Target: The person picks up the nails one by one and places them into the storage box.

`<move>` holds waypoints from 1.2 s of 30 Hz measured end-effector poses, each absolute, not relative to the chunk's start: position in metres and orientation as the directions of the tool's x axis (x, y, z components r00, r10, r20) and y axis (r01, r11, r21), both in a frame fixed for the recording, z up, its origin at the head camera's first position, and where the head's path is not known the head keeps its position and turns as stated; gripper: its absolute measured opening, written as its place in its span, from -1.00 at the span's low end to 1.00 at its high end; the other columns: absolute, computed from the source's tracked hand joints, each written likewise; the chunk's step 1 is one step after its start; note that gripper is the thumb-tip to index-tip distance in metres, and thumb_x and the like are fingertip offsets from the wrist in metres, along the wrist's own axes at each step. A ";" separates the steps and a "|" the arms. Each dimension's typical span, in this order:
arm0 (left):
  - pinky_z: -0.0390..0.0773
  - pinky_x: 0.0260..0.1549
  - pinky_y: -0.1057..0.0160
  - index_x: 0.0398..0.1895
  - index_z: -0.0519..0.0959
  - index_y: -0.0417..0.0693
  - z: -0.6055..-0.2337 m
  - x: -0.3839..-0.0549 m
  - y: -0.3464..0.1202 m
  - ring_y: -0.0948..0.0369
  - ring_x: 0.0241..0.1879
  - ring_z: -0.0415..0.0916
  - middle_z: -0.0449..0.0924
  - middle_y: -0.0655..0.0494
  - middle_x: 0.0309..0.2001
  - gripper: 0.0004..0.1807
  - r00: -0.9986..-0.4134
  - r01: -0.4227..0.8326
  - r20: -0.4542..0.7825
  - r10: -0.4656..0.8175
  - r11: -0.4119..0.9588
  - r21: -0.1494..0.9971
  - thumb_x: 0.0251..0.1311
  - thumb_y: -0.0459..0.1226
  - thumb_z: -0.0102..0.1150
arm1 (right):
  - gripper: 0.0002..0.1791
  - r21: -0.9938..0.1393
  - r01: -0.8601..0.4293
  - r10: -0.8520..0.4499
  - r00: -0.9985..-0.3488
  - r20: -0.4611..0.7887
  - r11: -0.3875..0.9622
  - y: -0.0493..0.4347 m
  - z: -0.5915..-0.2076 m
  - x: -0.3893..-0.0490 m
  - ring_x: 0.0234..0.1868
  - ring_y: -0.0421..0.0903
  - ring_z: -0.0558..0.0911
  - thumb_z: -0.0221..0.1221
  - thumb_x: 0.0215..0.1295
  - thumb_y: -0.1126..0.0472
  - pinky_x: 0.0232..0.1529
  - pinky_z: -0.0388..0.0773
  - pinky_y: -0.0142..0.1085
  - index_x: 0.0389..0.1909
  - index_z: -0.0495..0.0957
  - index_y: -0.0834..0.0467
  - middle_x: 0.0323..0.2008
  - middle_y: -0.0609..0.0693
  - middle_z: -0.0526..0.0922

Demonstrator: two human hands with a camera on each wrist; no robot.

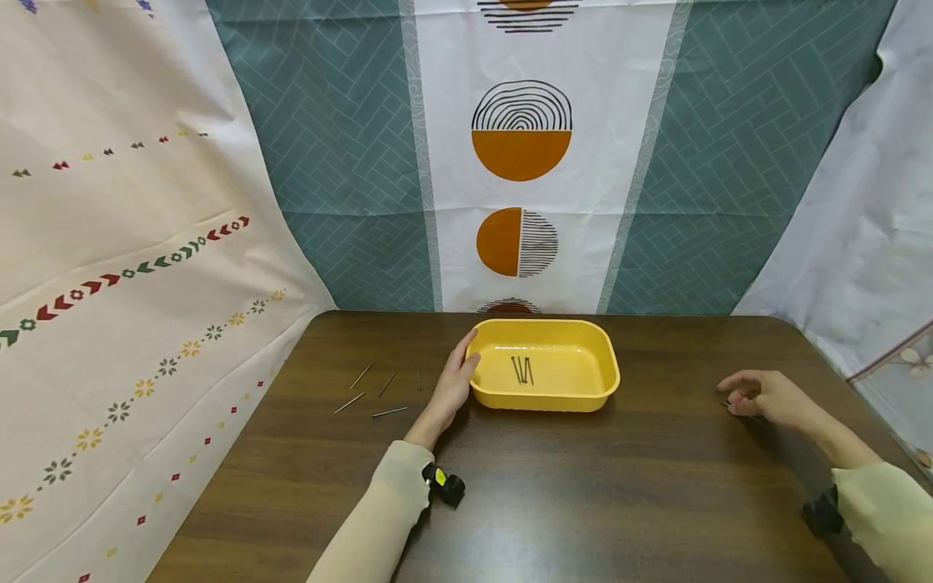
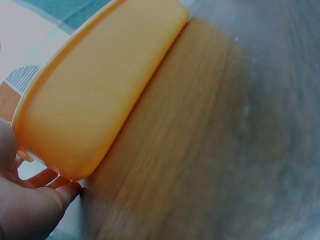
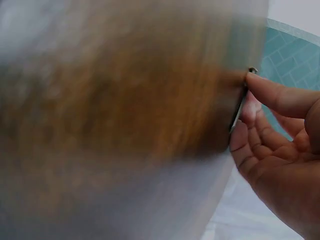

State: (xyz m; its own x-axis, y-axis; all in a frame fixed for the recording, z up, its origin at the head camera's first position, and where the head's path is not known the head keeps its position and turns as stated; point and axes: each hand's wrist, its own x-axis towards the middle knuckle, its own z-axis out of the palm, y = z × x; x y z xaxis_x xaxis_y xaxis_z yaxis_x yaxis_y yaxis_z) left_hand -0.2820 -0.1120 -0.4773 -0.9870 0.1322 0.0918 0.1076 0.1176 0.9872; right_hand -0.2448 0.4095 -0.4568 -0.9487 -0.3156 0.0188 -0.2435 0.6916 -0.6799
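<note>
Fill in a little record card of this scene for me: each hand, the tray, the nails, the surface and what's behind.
Left hand: holds the left end of the yellow tray
Right hand: pinches a nail, off to the tray's right
Nails in tray: a small cluster, exact count unclear
Loose nails: five, left of the tray
Surface: brown table
Behind: patterned cloth

**Yellow, Teal Meet Brown Wood Grain**

A plain yellow tray (image 1: 543,402) and grey nails (image 1: 389,412) contrast with a dark brown, wood-grained table (image 1: 583,486). A teal herringbone cloth (image 1: 350,146) carries a white panel of orange-and-black circles; cream fabric (image 1: 146,219) at left bears red, green and yellow motifs.
</note>
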 end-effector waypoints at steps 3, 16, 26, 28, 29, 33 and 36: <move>0.07 0.54 -0.11 0.67 0.13 0.11 -0.477 -0.282 -0.112 -0.03 0.61 -0.01 -0.01 -0.02 0.66 -0.42 -0.986 0.107 0.090 0.137 0.119 0.987 0.66 -0.23 -0.16 | -0.75 -0.633 -0.278 -0.326 -0.945 0.043 0.722 0.409 -0.458 -0.244 -0.41 -0.35 0.56 0.31 0.25 0.53 -0.41 0.54 -0.40 -0.07 0.59 0.49 -0.43 -0.10 0.65; 0.10 0.54 -0.09 0.68 0.11 0.16 -0.477 -0.281 -0.111 0.01 0.62 -0.03 -0.03 0.02 0.66 -0.42 -0.987 0.102 0.084 0.137 0.129 0.986 0.67 -0.23 -0.18 | -0.91 -0.585 -0.341 -0.373 -0.925 0.070 0.736 0.412 -0.457 -0.246 -0.33 -0.42 0.53 0.23 0.36 0.49 -0.38 0.51 -0.41 -0.19 0.69 0.40 -0.27 0.08 0.76; 0.10 0.53 -0.09 0.68 0.11 0.14 -0.477 -0.280 -0.112 0.00 0.61 -0.01 -0.02 0.01 0.66 -0.42 -0.987 0.103 0.085 0.139 0.128 0.986 0.68 -0.21 -0.17 | -0.88 -0.659 -0.296 -0.349 -0.936 0.055 0.692 0.414 -0.457 -0.246 -0.46 -0.27 0.55 0.21 0.41 0.49 -0.48 0.57 -0.31 -0.13 0.62 0.48 -0.35 -0.06 0.70; 0.09 0.54 -0.11 0.67 0.12 0.14 -0.477 -0.279 -0.112 -0.02 0.61 -0.02 -0.02 0.00 0.66 -0.42 -0.986 0.109 0.091 0.139 0.130 0.986 0.67 -0.20 -0.16 | -0.86 -0.686 -0.283 -0.351 -0.935 0.044 0.670 0.413 -0.455 -0.247 -0.47 -0.24 0.57 0.20 0.42 0.48 -0.47 0.59 -0.30 -0.10 0.60 0.51 -0.35 -0.07 0.70; 0.09 0.53 -0.11 0.67 0.13 0.14 -0.476 -0.279 -0.112 -0.02 0.61 -0.02 -0.01 -0.01 0.66 -0.42 -0.986 0.110 0.092 0.138 0.132 0.985 0.67 -0.20 -0.16 | -0.84 -0.701 -0.272 -0.347 -0.937 0.037 0.659 0.413 -0.454 -0.247 -0.48 -0.22 0.58 0.20 0.43 0.47 -0.47 0.60 -0.30 -0.09 0.59 0.52 -0.35 -0.07 0.70; 0.09 0.53 -0.12 0.67 0.13 0.12 -0.476 -0.279 -0.112 -0.03 0.61 -0.01 -0.01 -0.02 0.66 -0.42 -0.985 0.117 0.099 0.141 0.127 0.985 0.67 -0.20 -0.15 | -0.76 -0.754 -0.220 -0.329 -0.944 0.005 0.620 0.408 -0.448 -0.250 -0.48 -0.14 0.60 0.18 0.47 0.42 -0.45 0.60 -0.28 0.00 0.55 0.55 -0.33 -0.05 0.69; 0.08 0.53 -0.14 0.67 0.12 0.10 -0.476 -0.279 -0.113 -0.05 0.61 -0.02 -0.03 -0.04 0.66 -0.42 -0.984 0.124 0.107 0.146 0.117 0.985 0.67 -0.21 -0.15 | -0.70 -0.798 -0.169 -0.309 -0.951 -0.023 0.579 0.402 -0.443 -0.252 -0.47 -0.09 0.59 0.17 0.50 0.40 -0.43 0.60 -0.24 0.07 0.51 0.57 -0.32 0.00 0.69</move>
